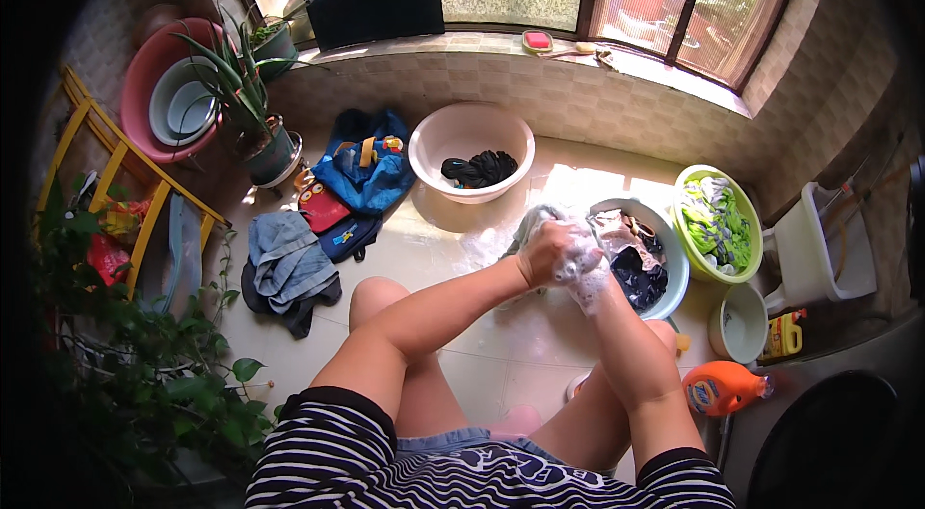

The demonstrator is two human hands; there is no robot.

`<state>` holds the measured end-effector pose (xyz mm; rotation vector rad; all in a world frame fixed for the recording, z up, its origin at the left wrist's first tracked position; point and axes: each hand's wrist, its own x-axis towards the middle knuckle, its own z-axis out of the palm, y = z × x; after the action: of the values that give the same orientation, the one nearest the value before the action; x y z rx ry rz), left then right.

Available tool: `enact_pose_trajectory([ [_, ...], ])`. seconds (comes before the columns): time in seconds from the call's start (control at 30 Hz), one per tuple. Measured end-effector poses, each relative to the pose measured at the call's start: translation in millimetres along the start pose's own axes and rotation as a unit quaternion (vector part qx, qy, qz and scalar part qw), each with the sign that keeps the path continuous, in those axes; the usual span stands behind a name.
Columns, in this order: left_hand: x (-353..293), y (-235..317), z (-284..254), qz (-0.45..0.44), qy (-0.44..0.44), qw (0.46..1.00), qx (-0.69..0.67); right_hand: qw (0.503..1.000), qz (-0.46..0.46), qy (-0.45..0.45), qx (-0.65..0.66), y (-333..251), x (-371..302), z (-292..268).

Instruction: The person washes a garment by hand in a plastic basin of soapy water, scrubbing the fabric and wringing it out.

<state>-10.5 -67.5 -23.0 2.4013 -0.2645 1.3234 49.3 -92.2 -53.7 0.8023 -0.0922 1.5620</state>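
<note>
A wet, foamy grey-green cloth is bunched between my hands, low over the tiled floor in front of my knees. My left hand is closed round it, knuckles up. White suds coat my right hand, which presses against the same cloth close beside the left; foam hides part of its fingers. Just right of my hands stands a light blue basin holding a pink garment and a dark one. Soapy water wets the floor around the cloth.
Ahead is a white basin with black clothing. Yellow-green basin, small pale basin, orange detergent bottle and yellow bottle stand right. Left lie denim clothing, a blue bag, a potted aloe and leafy vines.
</note>
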Motion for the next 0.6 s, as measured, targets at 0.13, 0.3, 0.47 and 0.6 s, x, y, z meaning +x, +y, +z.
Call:
enact_pose_trajectory([
  [0.13, -4.6, -52.1, -38.2, -0.12, -0.013, 0.975, 0.188, 0.822, -0.072, 0.41, -0.388, 26.5, 1.8, 13.1],
  [0.3, 2.2, -1.1, 1.5, -0.015, 0.086, 0.996, 0.028, 0.914, 0.102, 0.07, -0.386, -32.5, -10.7, 19.5],
  [0.47, -22.6, -55.5, -36.5, -0.133, 0.008, 0.978, 0.162, 0.823, -0.128, 0.358, -0.423, 45.4, 5.3, 28.9],
  [0.6, 1.4, -1.3, -5.5, -0.065, 0.063, 0.996, 0.011, 0.555, 0.066, 0.216, -0.801, -24.0, -25.4, 17.9],
])
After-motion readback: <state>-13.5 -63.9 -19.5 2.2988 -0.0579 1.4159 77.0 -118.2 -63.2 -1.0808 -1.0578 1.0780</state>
